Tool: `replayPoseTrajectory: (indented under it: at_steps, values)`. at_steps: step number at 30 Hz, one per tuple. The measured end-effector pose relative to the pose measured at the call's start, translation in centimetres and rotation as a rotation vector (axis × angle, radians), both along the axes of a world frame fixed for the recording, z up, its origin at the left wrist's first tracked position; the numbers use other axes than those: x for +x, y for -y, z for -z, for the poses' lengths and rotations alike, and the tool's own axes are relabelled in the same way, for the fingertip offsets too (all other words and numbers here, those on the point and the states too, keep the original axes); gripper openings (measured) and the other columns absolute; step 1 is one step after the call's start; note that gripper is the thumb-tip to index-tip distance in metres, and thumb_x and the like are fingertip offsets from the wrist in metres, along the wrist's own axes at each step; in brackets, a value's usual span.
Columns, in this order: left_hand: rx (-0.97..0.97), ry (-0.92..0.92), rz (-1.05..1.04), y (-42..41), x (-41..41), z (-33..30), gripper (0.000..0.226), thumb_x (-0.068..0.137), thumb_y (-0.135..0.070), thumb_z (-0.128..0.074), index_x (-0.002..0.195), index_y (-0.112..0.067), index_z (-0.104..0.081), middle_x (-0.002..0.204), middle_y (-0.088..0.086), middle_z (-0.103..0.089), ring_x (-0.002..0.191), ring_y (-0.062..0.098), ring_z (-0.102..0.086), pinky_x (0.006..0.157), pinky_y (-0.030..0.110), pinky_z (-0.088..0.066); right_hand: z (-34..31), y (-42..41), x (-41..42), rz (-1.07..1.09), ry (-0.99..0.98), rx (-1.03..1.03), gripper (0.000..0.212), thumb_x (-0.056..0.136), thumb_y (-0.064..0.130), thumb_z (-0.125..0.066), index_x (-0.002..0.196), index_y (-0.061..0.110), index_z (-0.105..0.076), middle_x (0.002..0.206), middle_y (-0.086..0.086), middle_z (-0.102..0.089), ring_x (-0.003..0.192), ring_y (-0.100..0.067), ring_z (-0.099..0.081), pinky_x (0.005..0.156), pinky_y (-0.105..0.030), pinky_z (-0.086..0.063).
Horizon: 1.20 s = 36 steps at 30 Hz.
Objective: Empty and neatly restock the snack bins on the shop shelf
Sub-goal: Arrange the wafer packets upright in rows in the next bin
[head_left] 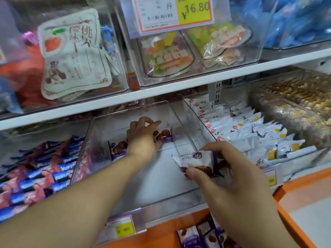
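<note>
In the clear bin (100, 140), the left hand (143, 138) pressed packets (163, 136) into its back row; the right hand (231, 169) pinched another packet (195, 161) above its front, ready to follow

Two bare forearms, no sleeves visible. Left hand (143, 138) and right hand (231, 169) ungloved, no rings, no watch seen.
</note>
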State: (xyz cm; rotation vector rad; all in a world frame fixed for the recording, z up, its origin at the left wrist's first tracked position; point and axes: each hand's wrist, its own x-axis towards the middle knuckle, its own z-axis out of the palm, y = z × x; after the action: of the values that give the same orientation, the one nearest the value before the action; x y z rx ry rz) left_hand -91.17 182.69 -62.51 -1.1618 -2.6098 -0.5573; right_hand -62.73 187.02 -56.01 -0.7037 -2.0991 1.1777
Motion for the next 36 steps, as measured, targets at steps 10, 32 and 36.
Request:
replayPoseTrajectory:
  at_steps: [10,32,36]
  values:
    - [0.571,0.822,0.359,8.4,12.6,-10.2,0.022,0.1,-0.024,-0.062,0.117,-0.024,-0.076,0.11,-0.003,-0.077,0.099,0.013,-0.072,0.085,0.031,-0.061,-1.4,1.6,-0.1,0.003,-0.081,0.014,0.018,0.085,0.046,-0.08,0.09,0.033,-0.069,0.087,0.015,-0.072,0.087,-0.005,-0.066,0.074,-0.029,-0.052]
    - [0.318,0.441,-0.064,4.3,5.1,-3.3,0.019,0.088,-0.031,-0.082,0.106,-0.026,-0.08,0.1,-0.01,-0.076,0.09,0.011,-0.069,0.076,0.024,-0.05,1.0,0.6,-0.4,0.054,0.4,0.672,0.081,0.072,0.018,-0.089,0.145,0.023,-0.056,0.147,0.009,-0.056,0.144,-0.031,-0.038,0.117,-0.047,-0.02]
    - [0.28,0.373,-0.047,1.7,3.0,-1.7,0.021,0.09,-0.028,-0.08,0.11,-0.021,-0.079,0.103,-0.006,-0.074,0.098,0.015,-0.067,0.083,0.024,-0.048,1.6,-0.2,-0.3,0.064,0.335,0.694,0.08,0.067,0.018,-0.092,0.141,0.023,-0.062,0.144,0.007,-0.061,0.14,-0.033,-0.043,0.116,-0.051,-0.022]
